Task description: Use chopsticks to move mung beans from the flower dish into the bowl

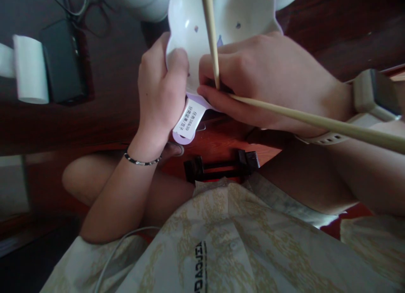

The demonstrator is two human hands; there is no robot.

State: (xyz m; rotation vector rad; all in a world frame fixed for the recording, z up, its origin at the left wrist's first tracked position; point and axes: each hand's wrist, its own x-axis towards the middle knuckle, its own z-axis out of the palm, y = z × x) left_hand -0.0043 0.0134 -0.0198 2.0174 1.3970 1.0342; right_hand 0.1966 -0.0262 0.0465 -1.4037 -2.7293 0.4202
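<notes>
A white bowl with a scalloped lilac rim [221, 10] is at the top middle of the head view. My left hand [163, 88] grips its near left rim, thumb inside the bowl. A paper label [190, 118] with printed characters is stuck on the bowl's lilac tab handle. My right hand [253, 76] is closed around a pair of chopsticks [210, 29] at the near right of the bowl. One stick points up across the bowl, while the other slants right past my wrist. Their tips are hidden by my fingers, and whatever they may pinch cannot be seen.
Two more white bowls [144, 4] stand partly in view behind. At the left of the dark table [110, 111] lie a black box-like object [63, 61], a white cylinder [31, 69] and dark cables [84, 6]. My legs are below the table edge.
</notes>
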